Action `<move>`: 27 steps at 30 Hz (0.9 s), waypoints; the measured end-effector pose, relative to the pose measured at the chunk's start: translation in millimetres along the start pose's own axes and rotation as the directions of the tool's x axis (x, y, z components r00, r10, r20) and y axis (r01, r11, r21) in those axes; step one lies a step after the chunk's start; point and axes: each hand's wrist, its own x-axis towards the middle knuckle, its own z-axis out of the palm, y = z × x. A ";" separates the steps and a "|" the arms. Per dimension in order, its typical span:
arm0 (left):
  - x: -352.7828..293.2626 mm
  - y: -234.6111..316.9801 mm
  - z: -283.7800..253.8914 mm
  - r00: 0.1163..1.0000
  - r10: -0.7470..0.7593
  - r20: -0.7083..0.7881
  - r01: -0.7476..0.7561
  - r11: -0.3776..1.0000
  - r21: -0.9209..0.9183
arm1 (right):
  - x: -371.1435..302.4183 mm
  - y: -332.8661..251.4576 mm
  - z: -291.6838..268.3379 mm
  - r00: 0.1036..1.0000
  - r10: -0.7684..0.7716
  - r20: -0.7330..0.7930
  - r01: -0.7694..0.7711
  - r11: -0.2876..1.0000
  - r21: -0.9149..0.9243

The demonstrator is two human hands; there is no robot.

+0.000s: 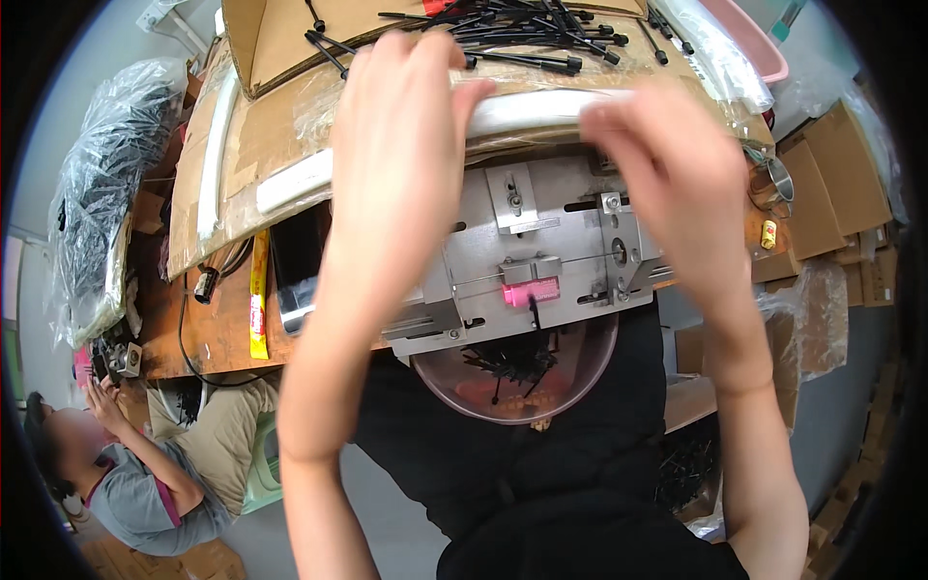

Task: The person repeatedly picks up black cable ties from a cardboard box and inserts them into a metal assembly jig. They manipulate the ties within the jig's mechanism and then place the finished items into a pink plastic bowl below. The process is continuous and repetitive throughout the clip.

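My left hand [401, 126] reaches to the near edge of a heap of black rods with thicker ends [541, 34]. Its thumb stands apart from the bent fingers, and I see nothing held. My right hand [677, 155], blurred by motion, is closed with thumb and fingers together over the right end of a white padded strip [532, 111]; whatever it pinches is hidden. Below and between my hands lies a metal fixture [483, 242] with slots and bolts. A pink block [532, 292] sits in its middle, a thin metal rod crosses behind it, and a black piece hangs from it.
Under the fixture, a translucent bowl [522, 420] holds black parts. To the left lie a yellow packet [258, 300], a dark phone-like slab [298, 261] and a cable. A bagged black bundle [111, 184] stands further left; a co-worker [155, 483] sits below it. Cardboard boxes [841, 184] stand at right.
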 end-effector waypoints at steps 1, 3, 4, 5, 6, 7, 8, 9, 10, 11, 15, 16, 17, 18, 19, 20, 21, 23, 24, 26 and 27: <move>20.5 -7.5 11.4 0.999 0.053 0.007 -0.053 0.996 0.068 | 21.6 24.1 5.8 0.995 0.001 0.105 0.008 0.997 -0.081; 42.8 -15.3 19.6 0.983 -0.021 0.180 0.001 0.994 0.112 | 53.4 45.2 18.3 0.944 0.095 0.316 -0.061 0.992 -0.113; 48.1 -17.3 22.3 0.962 -0.060 0.265 0.025 0.991 0.132 | 67.3 44.5 19.8 0.888 0.175 0.425 -0.149 0.984 -0.093; 47.4 -23.6 21.4 0.965 -0.035 0.262 0.011 0.996 0.092 | 73.9 45.9 23.2 0.861 0.186 0.474 -0.145 0.982 -0.121; 41.7 -32.3 16.7 0.965 -0.007 0.263 -0.006 0.999 0.047 | 76.6 46.4 25.4 0.828 0.204 0.523 -0.146 0.978 -0.151; 34.9 -37.9 11.1 0.965 0.021 0.262 -0.023 1.000 0.002 | 78.7 47.8 25.0 0.792 0.223 0.568 -0.145 0.973 -0.180; 30.8 -31.9 -8.9 0.928 -0.087 0.362 0.112 0.993 -0.048 | 80.6 49.2 23.3 0.784 0.192 0.590 -0.120 0.980 -0.159; 27.6 -34.1 -28.3 0.893 -0.133 0.431 0.185 0.979 -0.080 | 85.3 48.2 20.8 0.778 0.150 0.610 -0.090 0.988 -0.127; 26.0 -41.2 -37.9 0.850 -0.164 0.501 0.258 0.958 -0.124 | 86.5 50.4 19.6 0.765 0.120 0.633 -0.065 0.992 -0.109; 24.0 -51.5 -49.7 0.843 -0.139 0.519 0.292 0.929 -0.225 | 93.2 45.5 24.5 0.785 0.107 0.610 -0.078 0.994 -0.074; 29.8 -72.9 -80.9 0.822 -0.124 0.556 0.440 0.759 -0.481 | 113.1 37.0 63.6 0.805 0.072 0.589 0.019 0.989 -0.146; 31.6 -78.4 -87.4 0.813 -0.141 0.565 0.497 0.675 -0.546 | 118.8 32.2 65.1 0.806 0.072 0.588 0.022 0.988 -0.152; 29.1 -80.7 -90.0 0.807 -0.188 0.560 0.540 0.620 -0.570 | 121.1 28.8 68.2 0.802 0.067 0.594 0.030 0.988 -0.152; 23.7 -79.1 -91.0 0.842 -0.221 0.493 0.498 0.671 -0.550 | 121.3 27.2 68.9 0.799 0.018 0.600 0.072 0.989 -0.126; 15.4 -72.7 -92.5 0.872 -0.248 0.422 0.457 0.720 -0.522 | 120.8 26.3 68.5 0.795 -0.031 0.605 0.114 0.989 -0.098; 6.1 -62.9 -90.8 0.898 -0.270 0.349 0.420 0.764 -0.490 | 118.7 27.3 69.5 0.787 -0.079 0.612 0.154 0.985 -0.072; -5.9 -51.1 -88.1 0.920 -0.281 0.274 0.388 0.759 -0.523 | 117.2 28.7 66.7 0.798 -0.075 0.598 0.099 0.995 -0.008; -42.7 -20.7 -71.7 0.944 -0.306 0.122 0.320 0.765 -0.558 | 114.6 31.0 57.0 0.815 -0.064 0.576 -0.017 0.991 0.134; -61.8 1.3 -62.4 0.934 -0.327 0.146 0.357 0.820 -0.447 | 108.0 31.7 38.4 0.827 0.081 0.556 -0.296 0.903 0.310; -93.5 18.6 -51.4 0.979 -0.186 0.089 0.205 0.919 -0.336 | 97.2 44.1 19.2 0.861 0.185 0.473 -0.456 0.692 0.559; -97.6 22.7 -44.7 0.972 -0.197 0.129 0.231 0.911 -0.342 | 91.9 52.3 13.7 0.878 0.222 0.424 -0.465 0.606 0.645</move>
